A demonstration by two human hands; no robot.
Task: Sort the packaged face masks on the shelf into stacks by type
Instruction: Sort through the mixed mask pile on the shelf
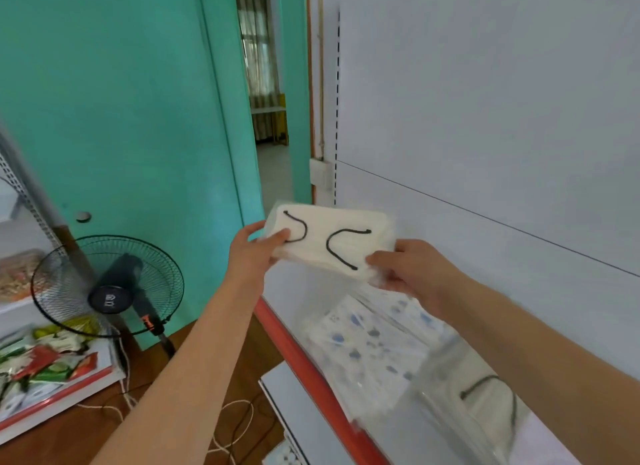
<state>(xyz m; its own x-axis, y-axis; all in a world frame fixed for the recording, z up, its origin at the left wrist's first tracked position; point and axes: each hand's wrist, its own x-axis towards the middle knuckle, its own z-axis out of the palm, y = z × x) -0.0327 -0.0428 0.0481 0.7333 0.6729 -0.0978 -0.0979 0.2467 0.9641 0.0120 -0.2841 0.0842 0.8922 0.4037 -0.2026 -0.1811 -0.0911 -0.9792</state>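
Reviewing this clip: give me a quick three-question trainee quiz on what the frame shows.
1. True or false: both the left hand and the right hand hold the white mask pack with black ear loops.
2. Where do the blue-patterned mask packs lie? A) on the floor B) on the shelf with the red front edge C) on top of the fan
3. Fill in: the black fan stands in front of a ______-coloured door.

Key: 1 true; 2 B; 3 green (teal), the green door.
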